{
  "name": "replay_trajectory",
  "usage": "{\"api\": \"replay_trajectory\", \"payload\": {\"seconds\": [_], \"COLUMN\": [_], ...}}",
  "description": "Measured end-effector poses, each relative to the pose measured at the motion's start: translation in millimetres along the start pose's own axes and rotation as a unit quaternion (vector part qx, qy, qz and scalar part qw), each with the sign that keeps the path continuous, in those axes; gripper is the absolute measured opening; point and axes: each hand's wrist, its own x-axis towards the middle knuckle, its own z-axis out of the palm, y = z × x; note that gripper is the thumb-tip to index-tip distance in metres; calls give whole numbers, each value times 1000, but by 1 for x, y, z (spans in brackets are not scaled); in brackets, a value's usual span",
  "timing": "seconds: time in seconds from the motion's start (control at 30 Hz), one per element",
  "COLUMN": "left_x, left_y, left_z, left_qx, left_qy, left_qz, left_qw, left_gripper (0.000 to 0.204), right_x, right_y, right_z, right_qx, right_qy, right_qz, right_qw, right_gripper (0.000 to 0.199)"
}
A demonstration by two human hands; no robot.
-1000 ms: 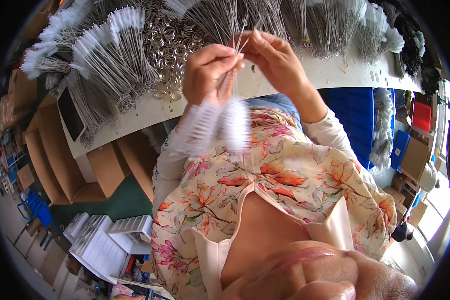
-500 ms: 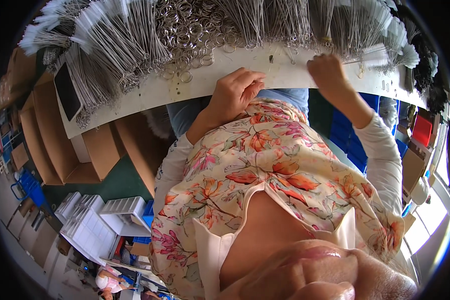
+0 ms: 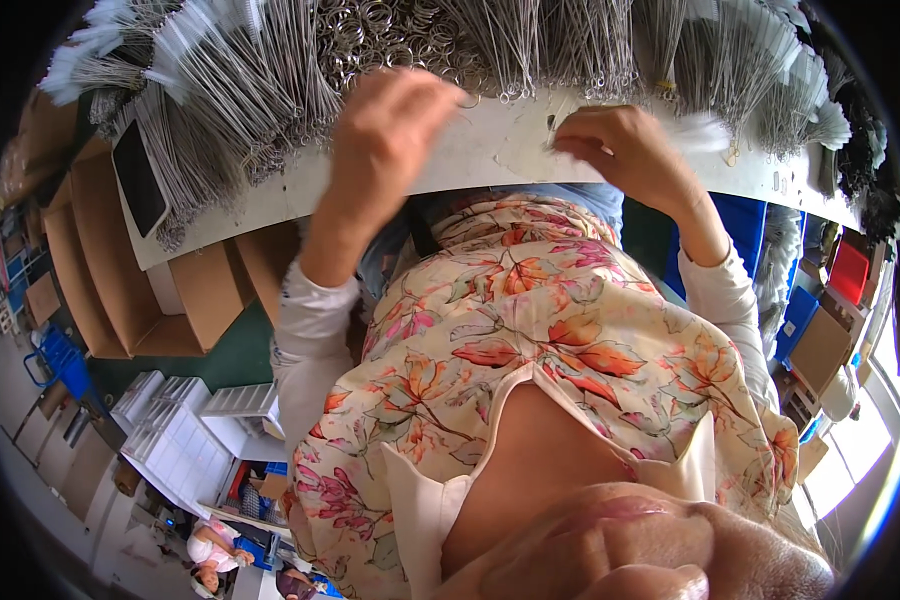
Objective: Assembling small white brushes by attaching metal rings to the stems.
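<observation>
Wire brushes [image 3: 230, 90] heaped along far side of counter [image 3: 490, 160]; rings [image 3: 390, 35] between heaps. Left hand [image 3: 390, 130] before rings, right hand [image 3: 620, 150] on counter. Boxes [image 3: 140, 280] below counter, left.

Bright, even daylight; strong fisheye bending, dark vignetted rim.

A single head-worn fisheye view looks steeply down the person's own front, close enough that the floral blouse fills the middle of the picture. It faces the near edge of the white desk [image 3: 490, 165], which curves across the top. Straight lines bend toward the dark round rim; the workshop floor shows at lower left.
</observation>
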Motion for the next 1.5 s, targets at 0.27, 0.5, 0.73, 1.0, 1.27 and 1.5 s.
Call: {"api": "replay_trajectory", "payload": {"seconds": [0.27,0.5,0.73,1.0,1.27,1.5], "left_x": [17,20,20,34,31,32], "left_y": [-33,-30,-41,2,21,21], "left_z": [1,5,-5,-22,-12,-51], "left_qx": [163,204,74,-462,-555,-607], "left_qy": [-157,-196,-42,-13,128,34], "left_qz": [-12,-29,-76,-283,-310,-302], "left_qw": [974,959,993,840,761,734], "left_gripper": [12,10,9,17,12,20], "right_x": [2,31,35,64,63,59], "right_y": [5,-8,-15,-38,-62,-63], "right_z": [28,12,5,-14,0,-5], "right_qx": [-40,131,230,366,260,-94], "right_qy": [100,205,204,179,255,321], "right_qz": [70,11,18,-9,-168,-309], "right_qw": [992,970,951,913,916,890], "right_gripper": [12,11,13,19,9,22]}}
